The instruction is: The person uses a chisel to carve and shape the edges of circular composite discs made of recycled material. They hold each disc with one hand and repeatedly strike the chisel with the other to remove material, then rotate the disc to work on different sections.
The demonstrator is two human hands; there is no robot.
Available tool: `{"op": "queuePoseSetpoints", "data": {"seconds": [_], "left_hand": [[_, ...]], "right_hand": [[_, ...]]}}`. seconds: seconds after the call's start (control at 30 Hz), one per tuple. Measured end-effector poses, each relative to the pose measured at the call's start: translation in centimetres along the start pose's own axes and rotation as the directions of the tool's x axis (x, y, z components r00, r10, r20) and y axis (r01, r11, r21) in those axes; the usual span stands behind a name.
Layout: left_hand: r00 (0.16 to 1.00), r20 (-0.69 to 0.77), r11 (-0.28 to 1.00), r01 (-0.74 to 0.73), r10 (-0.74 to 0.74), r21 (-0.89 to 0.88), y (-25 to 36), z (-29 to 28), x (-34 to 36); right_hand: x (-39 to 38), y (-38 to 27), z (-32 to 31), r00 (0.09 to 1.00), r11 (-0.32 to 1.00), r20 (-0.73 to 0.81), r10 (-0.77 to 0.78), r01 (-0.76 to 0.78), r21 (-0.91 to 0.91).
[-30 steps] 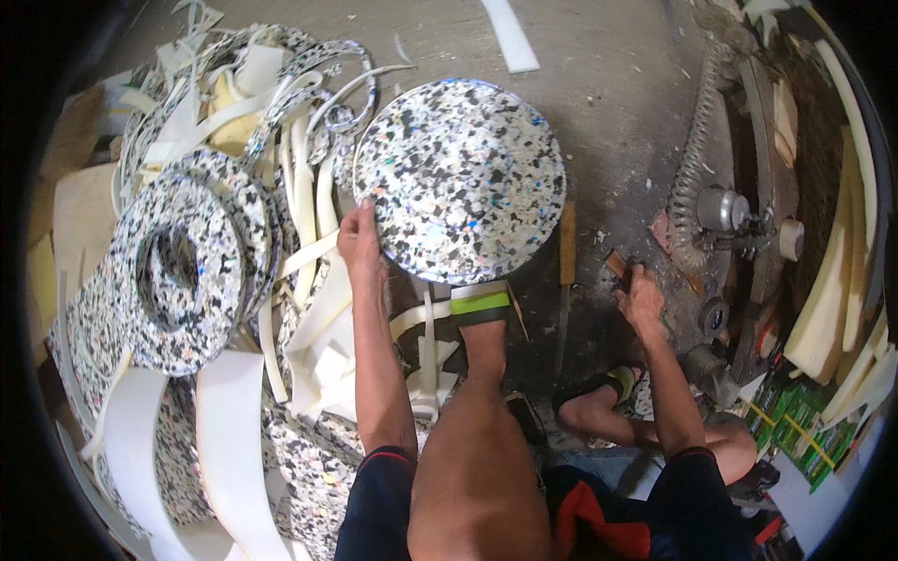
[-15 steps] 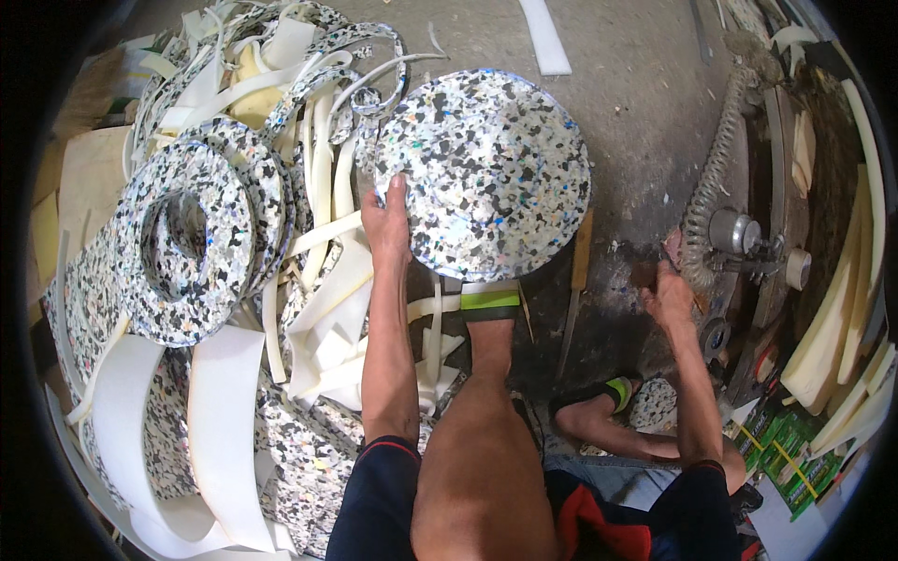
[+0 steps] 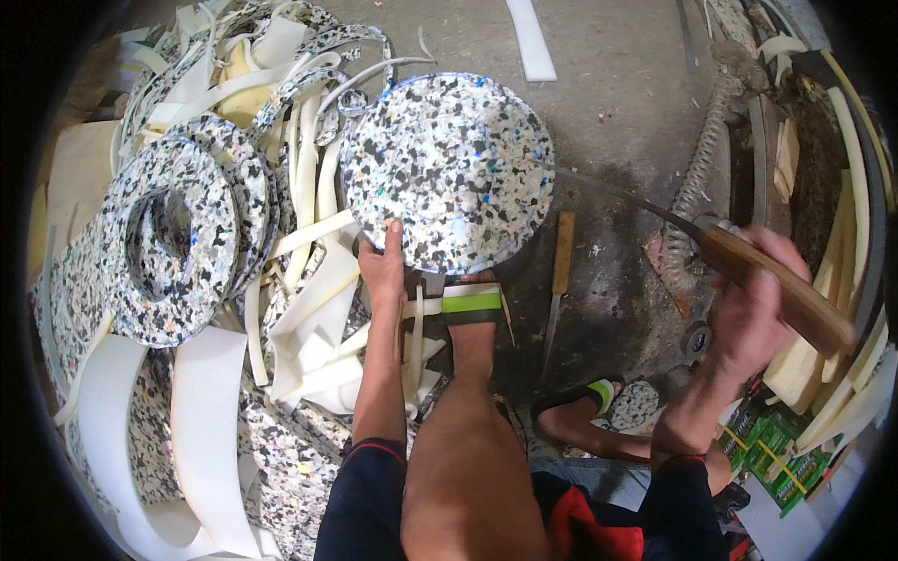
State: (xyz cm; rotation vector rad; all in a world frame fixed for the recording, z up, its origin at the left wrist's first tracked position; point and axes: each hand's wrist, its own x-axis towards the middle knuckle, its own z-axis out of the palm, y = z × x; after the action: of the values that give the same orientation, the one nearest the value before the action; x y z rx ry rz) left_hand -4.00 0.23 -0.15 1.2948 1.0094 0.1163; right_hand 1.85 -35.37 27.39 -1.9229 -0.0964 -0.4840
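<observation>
A round disc of speckled foam (image 3: 449, 173), white with black, grey and blue flecks, is tipped up in front of me. My left hand (image 3: 382, 266) is closed on its near-left rim, thumb lying on the face. In my right hand (image 3: 758, 299), a long narrow knife (image 3: 739, 257) is gripped by its wooden handle. Its thin blade points left, and the tip comes up to the disc's right edge; whether it touches or enters the foam I cannot tell. Below the disc is my sandalled foot (image 3: 472, 304).
Another wooden-handled knife (image 3: 563, 252) lies on the floor. Thick foam rings (image 3: 224, 252) and white and cream foam offcuts (image 3: 318, 327) pile up at left. A ribbed hose (image 3: 702, 159) and wooden boards (image 3: 769, 159) stand at right, near green packets (image 3: 781, 458). A white strip (image 3: 531, 42) lies ahead.
My right hand has come up and outward, and the knife now shows in it with its blade toward the disc. My left hand's grip sits nearer me on the rim.
</observation>
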Motion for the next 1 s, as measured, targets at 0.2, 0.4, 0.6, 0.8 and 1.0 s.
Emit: {"op": "queuePoseSetpoints", "data": {"seconds": [0.2, 0.4, 0.6, 0.8, 1.0], "left_hand": [[0.997, -0.066, 0.994, 0.036, -0.029, 0.103, -0.4, -0.5, -1.9], [0.602, 0.098, 0.355, -0.587, 0.792, 0.728, 1.6, 0.7, -1.9], [0.365, 0.488, 0.161, -0.898, 0.793, 0.41, 5.5, 7.8, 1.7], [0.506, 0.604, 0.078, -0.802, 0.616, 0.592, 4.5, 11.1, 2.8], [0.493, 0.592, 0.095, -0.813, 0.638, 0.575, 3.8, 10.8, 2.9]], "right_hand": [[0.5, 2.7, 6.7, 0.975, 0.994, 0.218, -0.046, 0.066, -0.086], [3.5, 1.1, 7.3, 0.864, 0.962, 0.496, -0.093, 0.205, -0.178], [5.6, -0.5, 9.2, 0.86, 0.966, 0.505, -0.065, 0.181, -0.183], [7.3, 1.5, 12.8, 0.85, 0.975, 0.507, -0.144, 0.209, -0.075], [7.5, 2.7, 14.1, 0.851, 0.963, 0.489, -0.193, 0.26, -0.073]]}}
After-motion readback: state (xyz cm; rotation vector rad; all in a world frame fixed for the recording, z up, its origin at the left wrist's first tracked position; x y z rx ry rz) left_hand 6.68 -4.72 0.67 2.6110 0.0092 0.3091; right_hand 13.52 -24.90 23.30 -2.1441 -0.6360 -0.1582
